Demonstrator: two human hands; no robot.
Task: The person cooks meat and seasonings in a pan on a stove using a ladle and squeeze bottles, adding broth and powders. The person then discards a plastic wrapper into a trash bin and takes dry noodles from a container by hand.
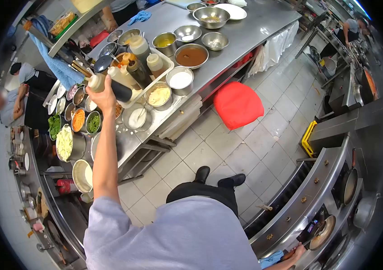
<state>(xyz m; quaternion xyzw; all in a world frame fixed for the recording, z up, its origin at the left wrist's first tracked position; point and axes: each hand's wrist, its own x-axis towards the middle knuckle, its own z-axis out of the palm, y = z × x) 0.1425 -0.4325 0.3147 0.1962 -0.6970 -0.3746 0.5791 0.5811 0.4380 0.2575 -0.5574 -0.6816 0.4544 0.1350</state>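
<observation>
My left hand (102, 95) is closed around a pale squeeze bottle (96, 83) at the left end of a sauce bottle tray (166, 72). A dark bottle (120, 91) is just right of my fingers. Several other bottles stand in that tray. Below it are a pot of white powder (137, 118) with a spoon in it and a pot of pale yellow paste (159, 96). At the lower right, my right hand (296, 253) grips a frying pan's handle (287, 255). The frying pan (323, 233) sits on the stove, its contents unclear.
Pots of shredded carrot (78, 120), chopped greens (93, 123) and pale cut vegetable (64, 143) line the counter's left end. A red-covered stool (238, 105) stands on the tiled floor. Another pan (348, 186) rests on the stove. Co-workers stand at left (11, 105) and far right (349, 31).
</observation>
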